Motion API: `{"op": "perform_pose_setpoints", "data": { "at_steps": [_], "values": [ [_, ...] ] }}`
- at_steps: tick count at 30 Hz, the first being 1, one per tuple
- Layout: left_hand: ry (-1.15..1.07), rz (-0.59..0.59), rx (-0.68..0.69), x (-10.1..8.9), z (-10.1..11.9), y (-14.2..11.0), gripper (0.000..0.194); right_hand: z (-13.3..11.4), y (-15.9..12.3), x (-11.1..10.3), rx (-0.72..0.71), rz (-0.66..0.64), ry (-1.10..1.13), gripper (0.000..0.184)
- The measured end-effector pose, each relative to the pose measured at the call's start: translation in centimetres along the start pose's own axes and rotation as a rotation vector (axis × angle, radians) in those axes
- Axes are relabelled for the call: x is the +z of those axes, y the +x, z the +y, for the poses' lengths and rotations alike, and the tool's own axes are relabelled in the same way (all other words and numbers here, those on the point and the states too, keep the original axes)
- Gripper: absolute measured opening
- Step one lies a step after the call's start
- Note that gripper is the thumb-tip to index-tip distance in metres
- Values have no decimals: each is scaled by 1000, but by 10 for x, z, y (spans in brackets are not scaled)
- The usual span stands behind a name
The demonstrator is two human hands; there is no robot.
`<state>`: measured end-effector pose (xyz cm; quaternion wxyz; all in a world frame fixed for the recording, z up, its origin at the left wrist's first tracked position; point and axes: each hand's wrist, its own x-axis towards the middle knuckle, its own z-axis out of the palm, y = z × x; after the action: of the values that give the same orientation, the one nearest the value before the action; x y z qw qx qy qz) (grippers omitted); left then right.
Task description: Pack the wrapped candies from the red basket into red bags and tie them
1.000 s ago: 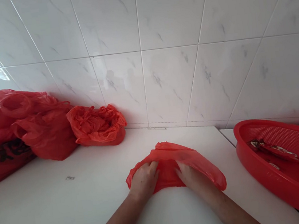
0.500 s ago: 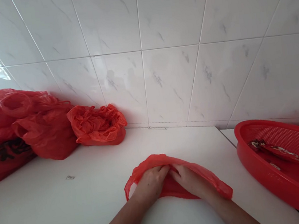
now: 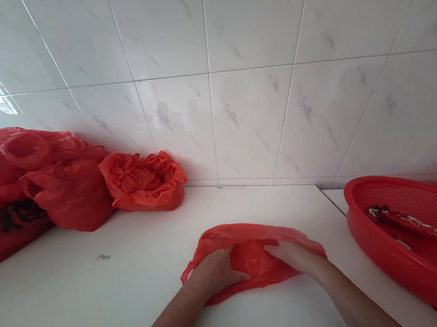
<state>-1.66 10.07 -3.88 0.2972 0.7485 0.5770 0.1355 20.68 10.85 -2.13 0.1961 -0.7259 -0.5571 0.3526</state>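
A thin red plastic bag (image 3: pixel 255 260) lies on the white tabletop in front of me, its mouth spread toward me. Inside its left half is my left hand (image 3: pixel 220 270), thumb stretched apart from the fingers, which partly disappear behind the plastic. My right hand (image 3: pixel 291 256) reaches into the right half, with its fingertips showing against the red lining and spread from the rest of the hand. Between the two hands the bag's inside is visible. Neither hand is wrapped round anything that I can see.
A big red oval basket (image 3: pixel 414 277) at the right holds a small red packet (image 3: pixel 411 224). Full red plastic bags (image 3: pixel 74 198) and an open-topped crumpled red bag (image 3: pixel 144 184) stand at the left by the tiled wall (image 3: pixel 256 115). A seam splits the tabletop near the basket.
My hands were close together inside the bag and have now moved apart, left and right. The bag's mouth has widened and its lower edge shows more.
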Motion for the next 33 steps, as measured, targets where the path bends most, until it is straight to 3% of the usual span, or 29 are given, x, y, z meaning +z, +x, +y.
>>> {"op": "perform_pose_setpoints", "data": {
  "at_steps": [4,9,12,15,18,20,22,25,29,33],
  "values": [
    [13,5,186,-2,6,-2,74,-31,-27,10,-124,-36,-32,17],
    [51,-54,334,4,2,0,80,-39,-30,15,-452,-56,140,26],
    [97,-36,423,7,-2,2,82,-21,-10,15,-405,8,113,51],
    [159,-13,453,7,-4,5,80,0,11,12,-310,45,53,63],
    [222,76,391,4,-4,9,58,12,24,8,-262,90,-13,66],
    [242,143,303,1,-3,11,33,14,27,5,-270,98,-29,64],
    [242,197,248,-1,-1,12,24,14,26,5,-292,105,-23,56],
    [251,252,283,-2,0,12,32,10,23,6,-340,155,-59,43],
    [259,341,289,0,-3,13,27,7,22,9,-281,213,-233,40],
    [246,438,316,5,-9,16,51,5,21,10,-267,229,-284,28]
  ]
}}
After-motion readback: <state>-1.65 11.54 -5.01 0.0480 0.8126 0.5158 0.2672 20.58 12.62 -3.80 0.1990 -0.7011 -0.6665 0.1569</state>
